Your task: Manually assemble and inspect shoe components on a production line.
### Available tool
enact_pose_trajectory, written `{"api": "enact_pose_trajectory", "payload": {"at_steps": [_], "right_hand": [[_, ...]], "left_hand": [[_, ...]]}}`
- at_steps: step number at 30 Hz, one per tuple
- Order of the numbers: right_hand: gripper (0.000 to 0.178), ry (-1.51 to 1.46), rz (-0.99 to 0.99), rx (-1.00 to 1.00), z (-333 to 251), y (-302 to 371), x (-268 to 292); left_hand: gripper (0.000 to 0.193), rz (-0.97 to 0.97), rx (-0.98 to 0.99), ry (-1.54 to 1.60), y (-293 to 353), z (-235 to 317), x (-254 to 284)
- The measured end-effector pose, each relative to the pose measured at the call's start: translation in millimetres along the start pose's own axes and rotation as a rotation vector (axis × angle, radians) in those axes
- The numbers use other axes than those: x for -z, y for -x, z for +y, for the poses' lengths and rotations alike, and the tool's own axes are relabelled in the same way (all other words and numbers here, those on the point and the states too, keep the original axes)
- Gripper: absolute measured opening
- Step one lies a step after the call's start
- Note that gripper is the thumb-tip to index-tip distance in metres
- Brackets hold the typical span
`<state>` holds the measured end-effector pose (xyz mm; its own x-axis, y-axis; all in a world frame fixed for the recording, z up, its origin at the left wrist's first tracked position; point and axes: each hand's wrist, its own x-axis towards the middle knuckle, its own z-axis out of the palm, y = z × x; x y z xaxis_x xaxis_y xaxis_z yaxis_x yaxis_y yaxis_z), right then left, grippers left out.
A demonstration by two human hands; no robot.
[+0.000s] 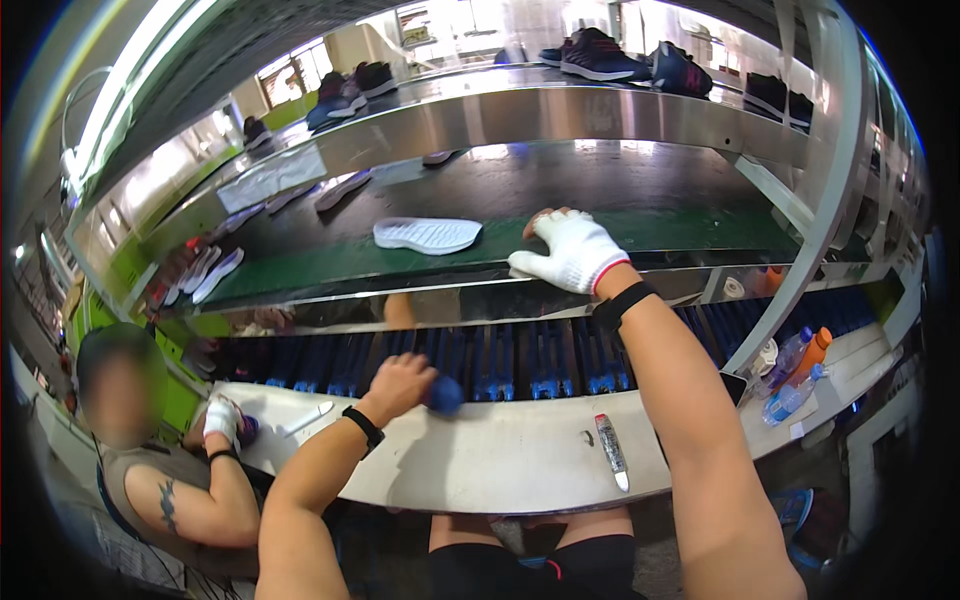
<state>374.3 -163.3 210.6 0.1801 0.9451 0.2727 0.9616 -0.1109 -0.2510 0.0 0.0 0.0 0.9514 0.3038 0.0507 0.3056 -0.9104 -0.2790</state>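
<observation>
My bare left hand is closed on a blue rounded thing, smeared by motion, just above the white worktop's back edge. Its kind cannot be made out. Over the near edge of the green-and-black conveyor belt reaches my right hand, in a white knit glove with bare fingertips. Its thumb is spread from the fingers and nothing shows in it. Left of that hand, a white shoe sole lies on the belt. A marker-like pen with a white tip rests on the worktop.
A row of blue racks runs behind the worktop. Bottles stand at the right, beside a metal post. Dark shoes sit on the upper shelf; more soles lie at left. A co-worker sits close on my left, gloved hand at a shoe.
</observation>
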Motion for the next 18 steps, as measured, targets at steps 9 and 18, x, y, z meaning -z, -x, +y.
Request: {"api": "enact_pose_trajectory", "payload": {"at_steps": [9, 18], "right_hand": [[0.070, 0.010, 0.048, 0.203, -28.6, -41.3, -15.5], [0.063, 0.021, 0.002, 0.187, -37.3, -35.6, -0.7]], "left_hand": [[0.040, 0.259, -0.414, 0.093, 44.2, 202.5, 72.7], [0.066, 0.310, -0.487, 0.314, 80.3, 226.6, 7.4]]}}
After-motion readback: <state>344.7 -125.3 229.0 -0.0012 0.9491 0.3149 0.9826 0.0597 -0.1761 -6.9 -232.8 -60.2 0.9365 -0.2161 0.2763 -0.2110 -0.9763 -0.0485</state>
